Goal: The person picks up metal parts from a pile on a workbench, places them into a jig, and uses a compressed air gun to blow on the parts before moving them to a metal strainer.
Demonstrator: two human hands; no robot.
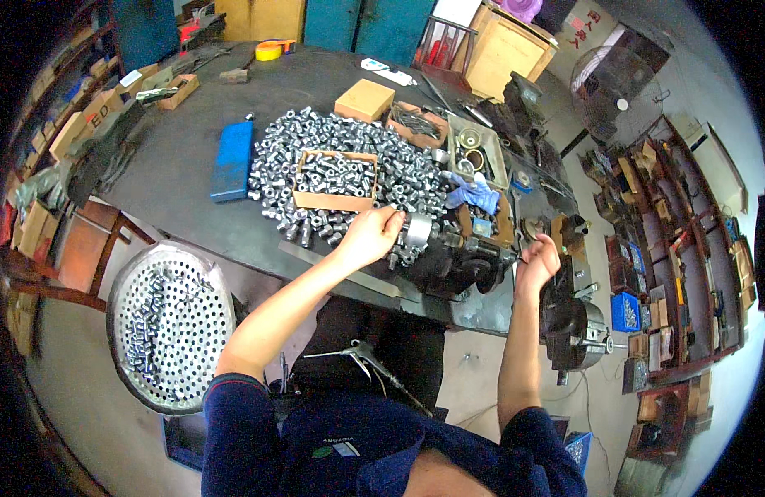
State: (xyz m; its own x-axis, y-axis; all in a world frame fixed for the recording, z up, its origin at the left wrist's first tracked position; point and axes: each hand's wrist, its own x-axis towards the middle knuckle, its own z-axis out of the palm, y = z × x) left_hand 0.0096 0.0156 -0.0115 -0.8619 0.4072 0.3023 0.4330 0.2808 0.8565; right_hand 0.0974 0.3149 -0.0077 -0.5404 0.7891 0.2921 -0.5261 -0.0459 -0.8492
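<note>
Left of the silver chuck [418,230], the left hand [372,234] pinches together; right of it, the right hand [538,261] grips a dark handle [520,259]; metal fittings [275,153] lie heaped beyond.

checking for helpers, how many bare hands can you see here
2: the left hand is at the silver cylinder, and the right hand is beside the dark bench fixture. Some fingers are hidden, but no other hands show.

On camera I see my bare left hand [374,234], fingers bent, bare left forearm [287,302] slanting inward; my bare right hand [538,263] curls, bare right forearm [519,356] pointing ahead.
</note>
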